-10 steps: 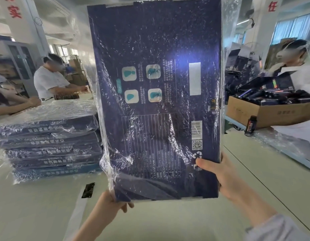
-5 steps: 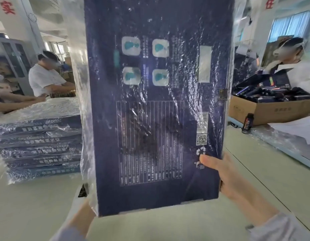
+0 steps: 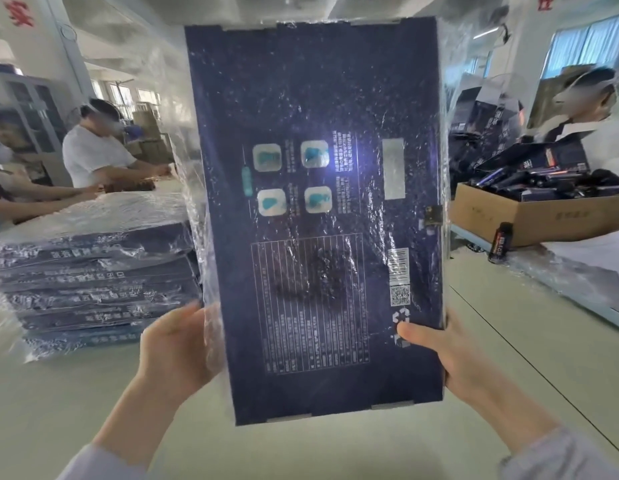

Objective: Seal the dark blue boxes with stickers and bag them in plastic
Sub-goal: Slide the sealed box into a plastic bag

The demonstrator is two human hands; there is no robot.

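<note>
I hold a large dark blue box upright in front of me, its printed back facing me. A clear plastic bag covers it and hangs loose along its left side. My left hand grips the lower left edge through the plastic. My right hand holds the lower right edge, thumb on the printed face. A small dark sticker sits on the box's right edge. A stack of several bagged dark blue boxes lies on the table to the left.
The pale green table spreads below. A cardboard carton of dark small items stands at right, with a small black bottle in front of it. One person works behind the carton, others at far left.
The box has dropped lower in view so its top edge shows. My left hand has come up from under the box's bottom to grip its lower left edge.
</note>
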